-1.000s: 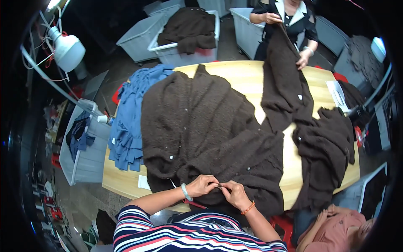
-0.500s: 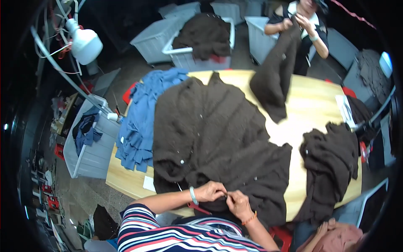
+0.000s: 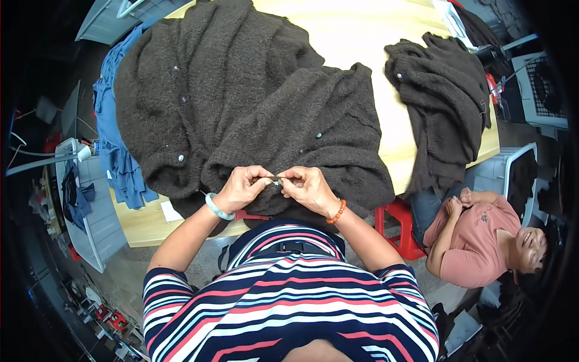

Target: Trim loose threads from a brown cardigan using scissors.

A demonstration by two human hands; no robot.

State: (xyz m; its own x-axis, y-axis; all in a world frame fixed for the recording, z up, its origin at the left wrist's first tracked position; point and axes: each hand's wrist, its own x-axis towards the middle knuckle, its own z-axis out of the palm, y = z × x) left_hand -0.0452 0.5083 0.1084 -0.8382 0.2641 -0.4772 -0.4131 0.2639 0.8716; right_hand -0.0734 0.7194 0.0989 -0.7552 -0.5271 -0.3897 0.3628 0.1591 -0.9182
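Note:
A large dark brown knit cardigan [image 3: 253, 102] lies heaped over the table's near side, with several small sparkling buttons [image 3: 181, 158] along it. At its near edge my left hand [image 3: 244, 188], a pale bangle on the wrist, pinches the knit between thumb and fingertips. Close beside it my right hand [image 3: 310, 190], wearing an orange bead bracelet, pinches the same edge. A shiny button [image 3: 277, 183] shows between the two sets of fingertips. Something red [image 3: 250, 215], partly hidden, lies by the left wrist under the edge.
Blue folded fabric [image 3: 117, 139] lies along the wooden table's [image 3: 356, 24] left side. Another brown knit piece [image 3: 443, 102] hangs over its right edge. To the right, a seated co-worker in a pink top [image 3: 476, 241] is near a red stool [image 3: 398, 226]. A grey bin [image 3: 81, 211] stands left.
The view has tilted down, so the co-worker across the table is out of sight and the one at right shows more. My hands still pinch the edge, and a button now shows between them.

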